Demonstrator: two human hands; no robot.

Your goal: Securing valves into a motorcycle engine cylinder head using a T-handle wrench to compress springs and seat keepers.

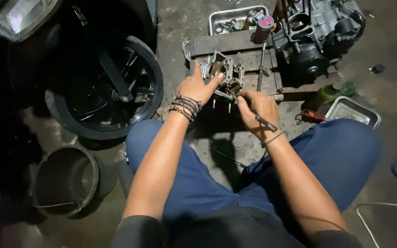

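Your left hand (197,87) grips metal cylinder head (224,71), steadying it tilted on wooden pallet (235,43) so its face meets tool. Your right hand (258,108) closed around thin rod tool (263,121), tip at head's lower edge. Engine block (315,36) beside; metal tray (352,110) near right knee.

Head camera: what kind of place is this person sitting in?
Probably a motorbike repair shop. An engine sits on wooden blocks, a wheel stands nearby, and the left hand steadies a metal engine part while the right hand holds a tool.
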